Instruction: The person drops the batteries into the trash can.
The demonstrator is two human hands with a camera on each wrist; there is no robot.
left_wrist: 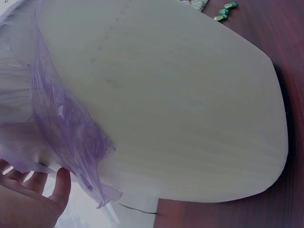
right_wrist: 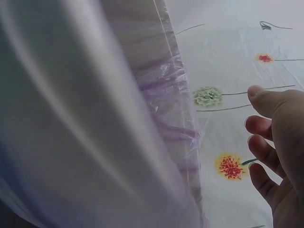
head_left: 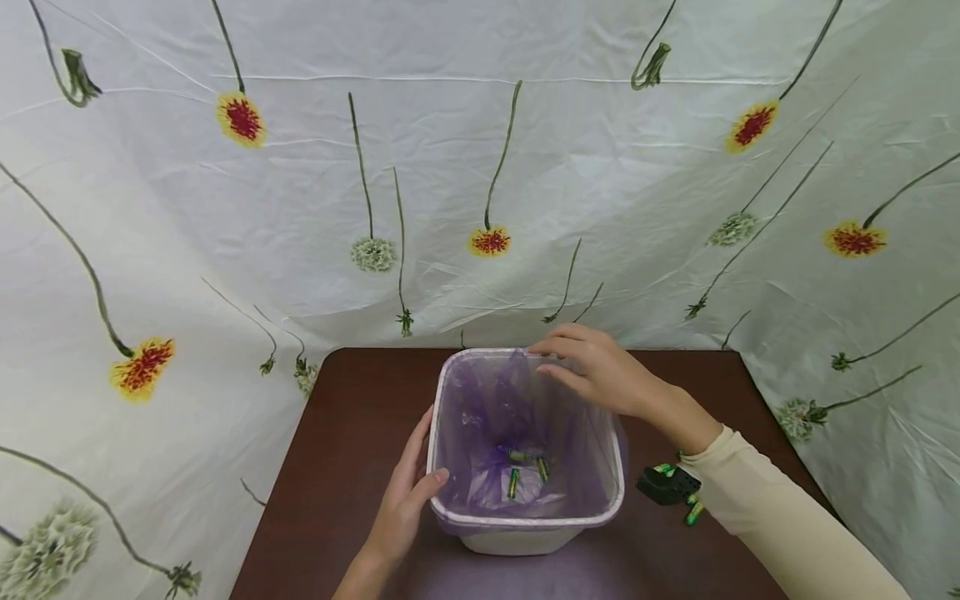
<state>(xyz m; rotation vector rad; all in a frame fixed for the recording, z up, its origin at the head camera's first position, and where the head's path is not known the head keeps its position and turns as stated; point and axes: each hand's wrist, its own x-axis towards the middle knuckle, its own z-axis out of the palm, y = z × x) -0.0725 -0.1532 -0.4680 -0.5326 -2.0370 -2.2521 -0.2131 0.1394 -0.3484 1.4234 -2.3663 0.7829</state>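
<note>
A white trash bin [head_left: 525, 542] stands on the table, lined with a translucent purple trash bag [head_left: 487, 400] folded over its rim. Three green batteries [head_left: 513, 483] lie at the bottom inside the bag. At the bin's left side, my left hand [head_left: 401, 508] grips the rim, thumb on top and fingers against the outer wall. In the left wrist view its fingers are by the loose bag edge [left_wrist: 71, 128]. My right hand [head_left: 592, 371] is over the far right rim, its fingers loosely bent and apart; the right wrist view shows nothing between them.
Right of the bin, a black object [head_left: 660, 487] with green batteries [head_left: 693, 510] around it lies on the dark brown table [head_left: 360, 400], partly behind the right sleeve [head_left: 772, 500]. White flower-print cloth [head_left: 300, 167] hangs behind and at both sides.
</note>
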